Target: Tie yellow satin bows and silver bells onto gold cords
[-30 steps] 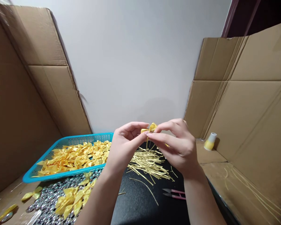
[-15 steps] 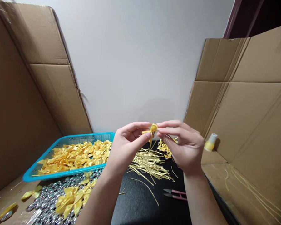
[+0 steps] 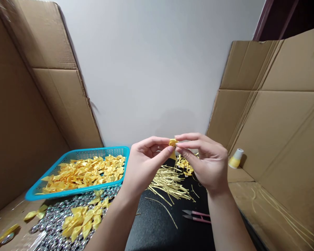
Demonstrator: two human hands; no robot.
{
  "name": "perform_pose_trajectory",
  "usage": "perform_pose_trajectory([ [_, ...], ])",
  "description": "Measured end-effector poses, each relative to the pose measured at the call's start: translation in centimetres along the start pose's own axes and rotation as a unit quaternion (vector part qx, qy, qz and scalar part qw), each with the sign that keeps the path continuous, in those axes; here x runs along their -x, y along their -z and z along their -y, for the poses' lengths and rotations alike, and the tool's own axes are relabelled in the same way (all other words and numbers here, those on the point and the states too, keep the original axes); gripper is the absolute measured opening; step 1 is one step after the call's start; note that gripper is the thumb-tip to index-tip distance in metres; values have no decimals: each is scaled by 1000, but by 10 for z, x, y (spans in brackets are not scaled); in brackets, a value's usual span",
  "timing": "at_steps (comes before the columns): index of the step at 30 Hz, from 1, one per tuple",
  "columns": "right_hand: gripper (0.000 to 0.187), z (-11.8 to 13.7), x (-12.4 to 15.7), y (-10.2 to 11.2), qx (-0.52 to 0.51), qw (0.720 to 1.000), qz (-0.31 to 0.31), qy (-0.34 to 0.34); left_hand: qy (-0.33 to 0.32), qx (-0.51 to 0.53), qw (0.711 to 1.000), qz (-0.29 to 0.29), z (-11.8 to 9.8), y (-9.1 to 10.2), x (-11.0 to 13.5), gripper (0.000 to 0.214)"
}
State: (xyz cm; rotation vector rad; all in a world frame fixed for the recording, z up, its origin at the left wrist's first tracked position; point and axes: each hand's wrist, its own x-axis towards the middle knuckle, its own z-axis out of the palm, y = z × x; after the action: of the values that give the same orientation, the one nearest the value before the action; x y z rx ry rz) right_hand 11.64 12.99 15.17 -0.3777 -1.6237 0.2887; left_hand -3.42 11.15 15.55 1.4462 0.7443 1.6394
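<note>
Above the middle of the black table, my left hand (image 3: 149, 157) and my right hand (image 3: 206, 157) meet fingertip to fingertip. Between them is a small yellow ribbon bow (image 3: 173, 142), pinched by the thumb and fingers of both hands. One tail of the bow hangs below my left thumb, and a thin gold tie seems to trail beneath it. The fingers cover most of the bow's middle. Behind and under the hands lies a loose pile of gold twist ties (image 3: 167, 183). Finished-looking yellow bows (image 3: 184, 165) sit partly behind my right hand.
A blue basket (image 3: 75, 193) full of yellow bows stands on the left. Silver beads (image 3: 54, 219) spread before it, with more yellow bows (image 3: 81, 221) on top. Pink-handled thread snips (image 3: 197, 216) lie near my right forearm. A yellow thread cone (image 3: 235, 159) stands right, by cardboard walls (image 3: 282, 129).
The bow has turned between my fingers, so its left-pointing part no longer shows and one tail hangs down. My left fingertips have shifted slightly right; both hands still pinch it.
</note>
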Motion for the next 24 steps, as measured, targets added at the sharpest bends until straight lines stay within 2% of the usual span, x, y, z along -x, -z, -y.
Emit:
perform_pose_trajectory([
  [9, 18, 2, 1, 0, 27, 1000, 5, 13, -71, -23, 997, -17, 0, -5, 1, 13],
  [15, 17, 5, 0, 0, 66, 997, 10, 43, -80, -37, 996, -29, 1, -4, 4, 11],
  [24, 17, 5, 1, 1, 62, 997, 47, 2, -54, -83, 994, -41, -3, -5, 2, 5],
])
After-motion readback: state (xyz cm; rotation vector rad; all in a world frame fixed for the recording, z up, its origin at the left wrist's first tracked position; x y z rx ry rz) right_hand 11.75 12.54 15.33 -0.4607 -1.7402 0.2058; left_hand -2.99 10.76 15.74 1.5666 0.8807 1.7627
